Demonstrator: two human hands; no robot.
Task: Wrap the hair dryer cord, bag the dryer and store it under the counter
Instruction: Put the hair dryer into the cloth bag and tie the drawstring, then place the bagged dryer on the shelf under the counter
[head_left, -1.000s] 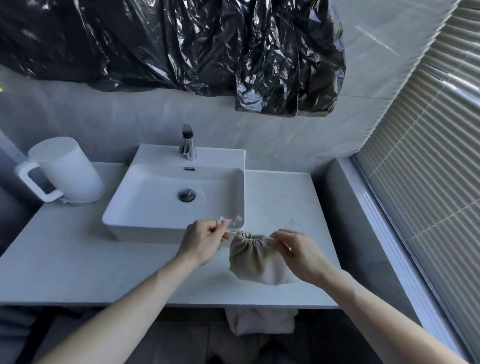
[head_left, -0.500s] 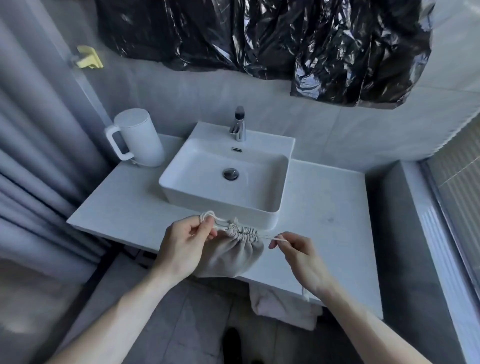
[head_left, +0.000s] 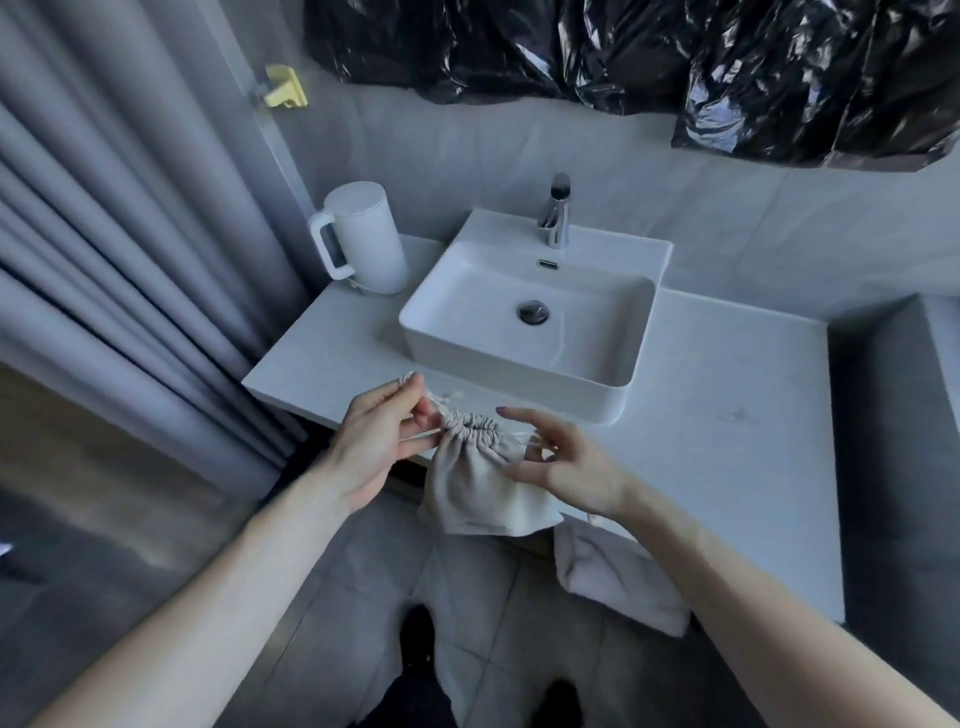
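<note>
Cloth bag (head_left: 480, 488) hangs between your hands at the counter (head_left: 727, 415) edge, neck gathered; left hand (head_left: 382, 436) pinches the drawstring, right hand (head_left: 566, 460) spread loose beside it; shelf space lies straight below

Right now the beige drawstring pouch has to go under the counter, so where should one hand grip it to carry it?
Grip the gathered neck of the drawstring pouch from above. The cinched top is bunched narrow, while the full body hangs wide below it. The left hand already pinches the cords there; the right hand is open beside it.
</note>
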